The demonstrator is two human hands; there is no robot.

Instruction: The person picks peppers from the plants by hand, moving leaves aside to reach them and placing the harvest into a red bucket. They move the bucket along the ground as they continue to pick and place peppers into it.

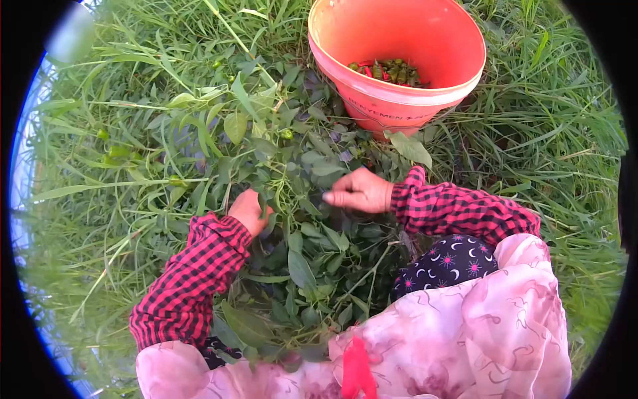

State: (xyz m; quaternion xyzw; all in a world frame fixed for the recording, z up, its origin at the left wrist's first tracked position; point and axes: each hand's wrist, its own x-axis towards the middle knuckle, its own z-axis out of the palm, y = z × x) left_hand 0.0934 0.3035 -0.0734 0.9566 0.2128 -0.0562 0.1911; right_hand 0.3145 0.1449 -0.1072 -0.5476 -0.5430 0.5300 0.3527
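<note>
- your left hand (249,211) is pushed into the pepper plant (302,266) from the left side, with the palm and knuckles showing and the fingers buried among the leaves; you cannot tell how wide they are or whether they hold anything.
- your right hand (359,191) lies over the top of the same plant, just right of its middle, back of the hand up.
- its fingers (334,197) are drawn close together and point left, tips down at the leaves; a narrow, bunched grip, though what sits between the tips is too small to make out.
- the two hands are near each other, not touching, with a band of stems and leaves between them.
- the pepper plant fills the middle of the view, right in front of your knees, its dark green leaves spreading from the hands up toward the bucket.
- a small green pepper (286,134) hangs on the plant above your hands, apart from both.
- the orange bucket (399,103) stands upright at the top of the view, beyond your right hand, its base touching the plant's far leaves.
- a shallow layer of picked peppers (392,71), mostly green with a little red, lies at the bottom of the bucket.
- tall grass (100,100) surrounds the plant and the bucket on every side.
- both arms wear red and black checked sleeves (193,279), and pink patterned cloth (478,332) covers your lap at the bottom edge.
</note>
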